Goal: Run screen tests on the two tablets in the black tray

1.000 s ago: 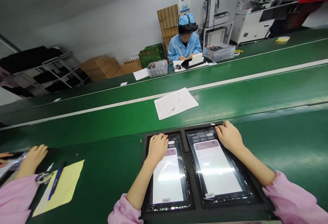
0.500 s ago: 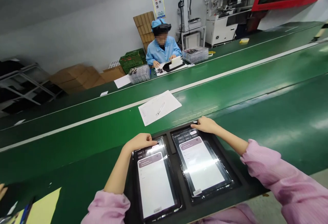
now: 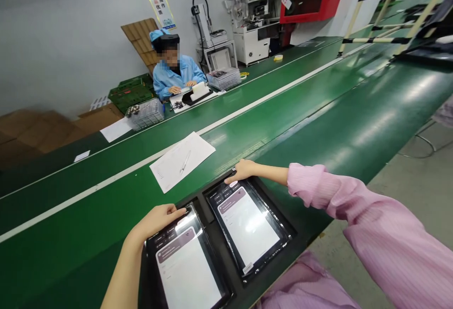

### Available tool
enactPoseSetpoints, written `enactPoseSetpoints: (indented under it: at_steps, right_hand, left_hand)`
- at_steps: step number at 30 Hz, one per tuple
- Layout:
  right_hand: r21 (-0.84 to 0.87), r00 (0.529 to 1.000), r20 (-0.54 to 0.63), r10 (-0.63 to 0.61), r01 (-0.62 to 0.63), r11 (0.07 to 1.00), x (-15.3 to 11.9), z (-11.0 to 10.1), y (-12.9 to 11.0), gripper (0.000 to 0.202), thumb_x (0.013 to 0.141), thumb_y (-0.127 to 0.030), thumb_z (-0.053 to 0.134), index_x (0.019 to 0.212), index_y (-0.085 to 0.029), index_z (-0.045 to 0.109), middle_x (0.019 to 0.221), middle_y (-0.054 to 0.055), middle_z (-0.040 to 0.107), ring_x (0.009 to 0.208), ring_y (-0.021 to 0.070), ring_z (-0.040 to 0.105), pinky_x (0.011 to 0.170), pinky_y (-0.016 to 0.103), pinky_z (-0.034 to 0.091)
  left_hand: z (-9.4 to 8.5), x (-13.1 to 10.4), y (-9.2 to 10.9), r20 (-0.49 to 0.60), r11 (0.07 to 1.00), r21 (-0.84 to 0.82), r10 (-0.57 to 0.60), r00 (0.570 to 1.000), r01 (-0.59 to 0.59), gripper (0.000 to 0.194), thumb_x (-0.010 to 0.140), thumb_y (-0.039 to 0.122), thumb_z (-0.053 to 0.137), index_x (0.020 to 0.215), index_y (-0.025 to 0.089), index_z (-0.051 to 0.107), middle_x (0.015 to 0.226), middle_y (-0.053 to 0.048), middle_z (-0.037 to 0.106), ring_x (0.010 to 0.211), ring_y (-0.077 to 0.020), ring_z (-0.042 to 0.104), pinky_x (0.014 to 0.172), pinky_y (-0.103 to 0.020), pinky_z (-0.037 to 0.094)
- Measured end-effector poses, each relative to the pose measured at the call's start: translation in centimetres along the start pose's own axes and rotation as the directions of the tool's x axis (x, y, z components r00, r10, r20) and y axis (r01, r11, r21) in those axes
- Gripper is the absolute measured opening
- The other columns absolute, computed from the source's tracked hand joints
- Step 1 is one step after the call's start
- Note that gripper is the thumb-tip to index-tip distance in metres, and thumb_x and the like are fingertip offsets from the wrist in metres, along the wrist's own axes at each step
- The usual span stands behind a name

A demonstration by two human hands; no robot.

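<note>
Two tablets lie side by side in a black tray [image 3: 220,247] at the near edge of the green bench. Both the left tablet [image 3: 191,271] and the right tablet [image 3: 253,233] show a lit, mostly white screen with a mauve panel near the top. My left hand [image 3: 155,221] grips the tray's far left edge, its thumb lying over the left tablet's top. At the far edge of the right tablet is my right hand [image 3: 244,170], curled over the tray with its thumb on the tablet's top. The undersides of my fingers are hidden.
White paper [image 3: 164,170] with a pen [image 3: 185,162] on it lies beyond the tray. Across the bench sits a person in blue [image 3: 179,75], between stacks of clear trays [image 3: 223,79]. A pipe-frame rack [image 3: 380,33] stands at the far right.
My view has swung to the right, so the bench, tray and tablets appear further left. The rack has come into view. Both hands stay at the tops of the tablets.
</note>
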State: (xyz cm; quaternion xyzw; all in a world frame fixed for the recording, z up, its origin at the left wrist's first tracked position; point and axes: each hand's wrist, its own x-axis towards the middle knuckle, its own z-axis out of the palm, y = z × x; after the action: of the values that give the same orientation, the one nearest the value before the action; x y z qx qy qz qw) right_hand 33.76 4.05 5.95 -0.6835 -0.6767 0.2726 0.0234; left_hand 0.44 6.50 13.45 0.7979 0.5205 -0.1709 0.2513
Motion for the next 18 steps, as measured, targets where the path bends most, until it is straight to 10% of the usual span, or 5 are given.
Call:
enactPoseSetpoints:
  at_steps: [5, 8, 12, 16, 18]
  right_hand:
    - [-0.011, 1.0, 0.005, -0.009, 0.009, 1.0, -0.9, 0.2, 0.2, 0.091, 0.087, -0.092, 0.059, 0.118, -0.007, 0.071, 0.119, 0.021, 0.062, 0.106, 0.0355, 0.062, 0.093, 0.039, 0.052]
    - [-0.064, 0.995, -0.054, -0.08, 0.077, 0.995, -2.5, 1.6, 0.5, 0.089, 0.075, -0.083, 0.081, 0.117, -0.006, 0.066, 0.122, 0.022, 0.056, 0.112, 0.0373, 0.057, 0.097, 0.04, 0.051]
    - [-0.152, 0.966, -0.192, -0.176, 0.148, 0.977, -3.7, 3.6, 1.6, 0.071, 0.067, -0.054, 0.101, 0.108, -0.011, 0.063, 0.117, 0.018, 0.054, 0.113, 0.0381, 0.052, 0.099, 0.043, 0.049]
    - [-0.18, 0.924, -0.326, -0.201, 0.148, 0.972, -3.8, 4.6, 2.5, 0.005, 0.1, -0.017, 0.064, 0.096, -0.013, 0.065, 0.098, 0.012, 0.057, 0.096, 0.0281, 0.058, 0.091, 0.036, 0.051]
    - [-0.187, 0.891, -0.397, -0.221, 0.158, 0.97, -4.7, 5.5, 2.7, 0.022, 0.101, -0.004, 0.045, 0.104, -0.013, 0.066, 0.1, 0.013, 0.057, 0.1, 0.0272, 0.057, 0.094, 0.036, 0.05]
  left_hand:
    - [1.1, -0.4, 0.0, -0.035, 0.999, 0.052, 0.016, 0.999, -0.014, 0.058, 0.073, 0.078, 0.051, 0.081, 0.021, 0.059, 0.095, -0.011, 0.072, 0.095, -0.0344, 0.067, 0.09, -0.047, 0.047]
    - [3.0, -1.2, 0.3, -0.1, 0.988, 0.153, 0.006, 0.995, 0.009, 0.06, 0.067, 0.057, 0.074, 0.115, 0.021, 0.065, 0.127, -0.014, 0.069, 0.116, -0.039, 0.064, 0.118, -0.07, 0.019]
    - [4.9, -1.3, 0.4, -0.224, 0.971, 0.238, 0.02, 0.974, 0.035, 0.056, 0.065, 0.033, 0.083, 0.118, 0.024, 0.067, 0.127, -0.009, 0.07, 0.114, -0.0319, 0.068, 0.126, -0.061, 0.009]
    - [5.1, -0.8, 0.1, -0.309, 0.995, 0.083, -0.025, 0.951, 0.053, 0.013, 0.088, 0.03, 0.065, 0.097, 0.028, 0.075, 0.108, 0.0, 0.078, 0.109, -0.025, 0.07, 0.128, -0.055, 0.012]
    - [5.6, -0.9, 0.7, -0.355, 0.992, 0.077, -0.067, 0.932, 0.1, 0.024, 0.096, 0.026, 0.053, 0.094, 0.028, 0.076, 0.107, -0.001, 0.078, 0.107, -0.025, 0.071, 0.128, -0.057, 0.01]
